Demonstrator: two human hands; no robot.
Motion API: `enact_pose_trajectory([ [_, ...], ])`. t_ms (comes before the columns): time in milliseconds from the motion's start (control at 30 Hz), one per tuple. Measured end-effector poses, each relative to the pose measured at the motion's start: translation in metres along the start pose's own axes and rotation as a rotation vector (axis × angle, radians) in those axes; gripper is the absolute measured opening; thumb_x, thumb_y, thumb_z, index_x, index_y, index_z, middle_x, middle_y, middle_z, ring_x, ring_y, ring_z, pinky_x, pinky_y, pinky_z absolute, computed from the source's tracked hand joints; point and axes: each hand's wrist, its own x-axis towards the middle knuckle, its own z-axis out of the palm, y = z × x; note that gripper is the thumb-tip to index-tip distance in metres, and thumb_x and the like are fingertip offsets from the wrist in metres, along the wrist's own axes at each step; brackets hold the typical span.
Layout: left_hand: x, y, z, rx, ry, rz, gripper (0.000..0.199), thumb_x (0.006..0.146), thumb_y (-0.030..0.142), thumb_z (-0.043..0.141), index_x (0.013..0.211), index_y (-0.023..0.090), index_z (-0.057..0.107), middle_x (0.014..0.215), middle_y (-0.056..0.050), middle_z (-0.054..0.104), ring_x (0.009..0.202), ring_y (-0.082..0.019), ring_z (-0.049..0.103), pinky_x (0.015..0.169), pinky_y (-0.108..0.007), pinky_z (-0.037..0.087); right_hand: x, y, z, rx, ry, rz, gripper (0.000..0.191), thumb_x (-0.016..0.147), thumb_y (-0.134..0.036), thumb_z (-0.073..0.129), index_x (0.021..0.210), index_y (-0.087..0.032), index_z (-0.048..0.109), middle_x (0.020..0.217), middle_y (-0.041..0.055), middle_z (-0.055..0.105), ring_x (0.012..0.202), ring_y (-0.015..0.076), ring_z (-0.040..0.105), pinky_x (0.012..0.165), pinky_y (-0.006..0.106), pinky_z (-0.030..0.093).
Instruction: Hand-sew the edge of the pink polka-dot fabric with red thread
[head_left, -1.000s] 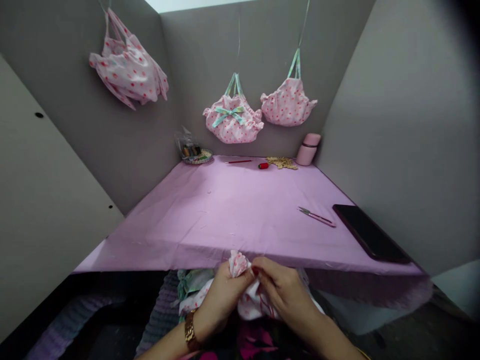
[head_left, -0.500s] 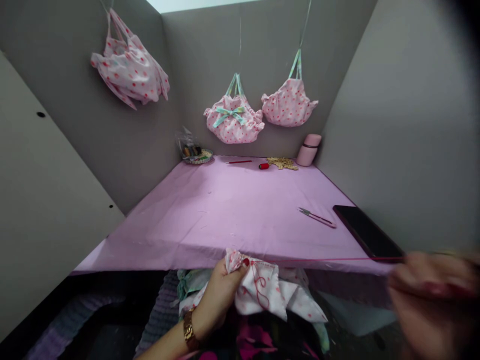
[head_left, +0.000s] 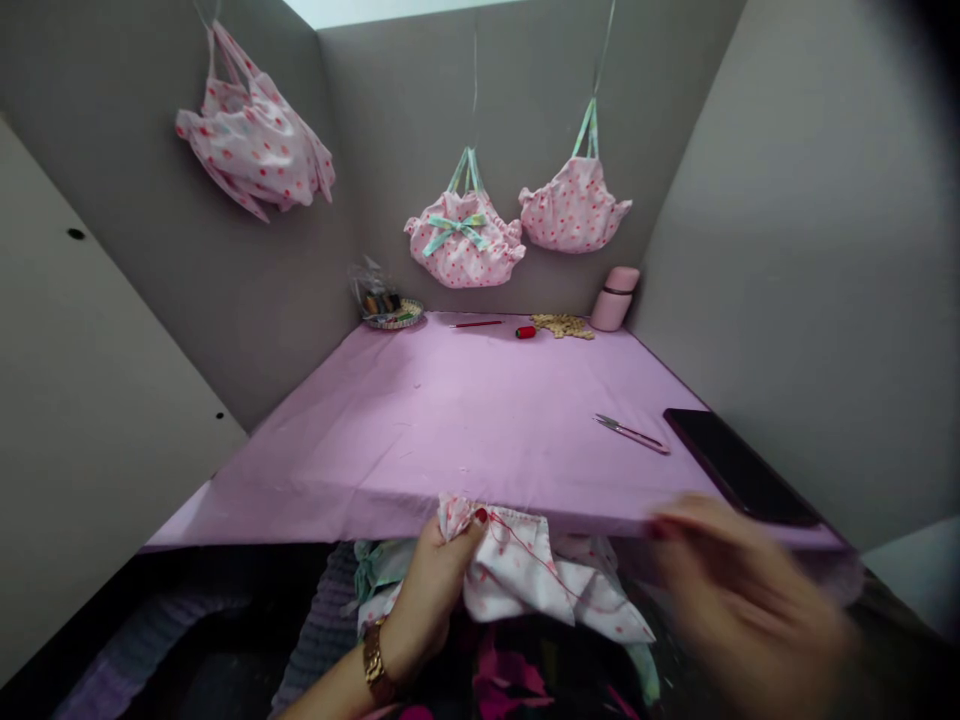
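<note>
My left hand (head_left: pixel 442 565) pinches a white cloth with red spots (head_left: pixel 517 575) at its upper edge, thumb on top. The cloth hangs over my lap just below the table's front edge. Red stitches and a red thread (head_left: pixel 536 550) show on it; the thread droops slackly down to the right. My right hand (head_left: pixel 742 600), smeared by motion, is to the right of the cloth and apart from it. Its thumb and forefinger look pressed together, but whatever is between them is too blurred to make out.
On the pink-covered table (head_left: pixel 480 420) lie thread snips (head_left: pixel 631 434), a dark tablet (head_left: pixel 735 465), a red thread spool (head_left: pixel 525 332), a red pencil (head_left: pixel 476 324) and wooden pieces (head_left: pixel 562 326). A pink flask (head_left: pixel 615 298) stands behind. Spotted cloth pieces (head_left: pixel 469 250) hang above.
My right hand has come in from the far right toward the cloth. The red thread, earlier stretched taut toward that hand, now hangs slack, and its loop on the cloth is gone.
</note>
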Motion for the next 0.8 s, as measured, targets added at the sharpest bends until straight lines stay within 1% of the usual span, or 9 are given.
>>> enact_pose_trajectory([
  [67, -0.001, 0.002, 0.001, -0.015, -0.025, 0.01, 0.018, 0.074, 0.025, 0.062, 0.087, 0.013, 0.061, 0.078, -0.005, 0.067, 0.068, -0.016, 0.059, 0.068, -0.028, 0.046, 0.006, 0.005, 0.021, -0.064, -0.213, 0.027, 0.015, 0.079, -0.029, 0.058, 0.091, -0.022, 0.065, 0.075, 0.0037, 0.061, 0.068, 0.0181, 0.056, 0.061, 0.029, 0.045],
  [133, -0.001, 0.003, 0.001, -0.029, -0.034, 0.009, 0.017, 0.073, 0.025, 0.063, 0.085, 0.013, 0.06, 0.074, -0.004, 0.067, 0.064, -0.015, 0.059, 0.065, -0.027, 0.046, 0.009, 0.01, 0.042, -0.109, -0.444, 0.071, 0.017, 0.078, -0.027, 0.057, 0.091, -0.021, 0.066, 0.071, 0.0027, 0.061, 0.063, 0.0165, 0.055, 0.059, 0.028, 0.044],
  [200, -0.001, 0.004, 0.001, -0.042, -0.038, -0.005, 0.017, 0.071, 0.025, 0.065, 0.083, 0.013, 0.06, 0.071, -0.003, 0.066, 0.062, -0.015, 0.059, 0.064, -0.027, 0.046, 0.009, 0.014, 0.056, -0.128, -0.532, 0.089, 0.019, 0.078, -0.026, 0.056, 0.092, -0.02, 0.066, 0.072, 0.0028, 0.062, 0.066, 0.0169, 0.055, 0.063, 0.029, 0.043],
  [267, -0.001, 0.004, 0.001, -0.05, -0.049, -0.016, 0.019, 0.069, 0.027, 0.067, 0.081, 0.013, 0.06, 0.069, -0.003, 0.066, 0.061, -0.015, 0.059, 0.063, -0.027, 0.045, 0.007, 0.015, 0.06, -0.149, -0.528, 0.09, 0.019, 0.078, -0.026, 0.056, 0.092, -0.019, 0.065, 0.072, 0.0027, 0.062, 0.068, 0.0171, 0.055, 0.064, 0.028, 0.042],
  [367, -0.002, 0.005, 0.0, -0.043, -0.056, -0.009, 0.019, 0.07, 0.028, 0.067, 0.08, 0.013, 0.061, 0.069, -0.003, 0.065, 0.061, -0.014, 0.057, 0.063, -0.026, 0.045, 0.005, 0.014, 0.056, -0.157, -0.486, 0.102, 0.019, 0.08, -0.027, 0.053, 0.091, -0.018, 0.065, 0.066, 0.0019, 0.059, 0.062, 0.0158, 0.053, 0.059, 0.026, 0.041],
  [467, -0.002, 0.005, 0.001, -0.034, -0.051, 0.006, 0.018, 0.071, 0.026, 0.066, 0.081, 0.013, 0.061, 0.071, -0.003, 0.065, 0.064, -0.014, 0.057, 0.064, -0.026, 0.044, 0.007, 0.015, 0.052, -0.087, -0.45, 0.086, 0.019, 0.082, -0.024, 0.049, 0.091, -0.018, 0.064, 0.078, 0.0044, 0.065, 0.072, 0.0171, 0.058, 0.066, 0.027, 0.043],
  [567, -0.002, 0.004, 0.001, -0.034, -0.032, -0.003, 0.019, 0.069, 0.026, 0.067, 0.081, 0.014, 0.061, 0.072, -0.002, 0.065, 0.065, -0.014, 0.057, 0.064, -0.025, 0.044, 0.009, 0.018, 0.054, -0.037, -0.465, 0.063, 0.019, 0.081, -0.021, 0.05, 0.091, -0.019, 0.065, 0.089, 0.0055, 0.067, 0.083, 0.0189, 0.06, 0.074, 0.029, 0.044],
  [700, -0.001, 0.002, -0.001, -0.018, -0.048, -0.021, 0.018, 0.07, 0.028, 0.067, 0.078, 0.014, 0.061, 0.069, -0.002, 0.064, 0.063, -0.013, 0.056, 0.062, -0.025, 0.044, 0.01, 0.019, 0.06, -0.037, -0.519, 0.034, 0.015, 0.082, -0.023, 0.051, 0.082, -0.019, 0.065, 0.08, 0.0034, 0.067, 0.074, 0.0174, 0.06, 0.068, 0.027, 0.043],
  [800, -0.002, 0.001, -0.002, -0.026, -0.063, -0.005, 0.02, 0.072, 0.027, 0.065, 0.087, 0.014, 0.062, 0.076, -0.004, 0.067, 0.068, -0.015, 0.059, 0.067, -0.026, 0.045, 0.014, 0.022, 0.056, -0.048, -0.419, 0.071, 0.018, 0.083, -0.028, 0.049, 0.078, -0.017, 0.063, 0.072, 0.003, 0.063, 0.067, 0.0163, 0.057, 0.062, 0.025, 0.042],
])
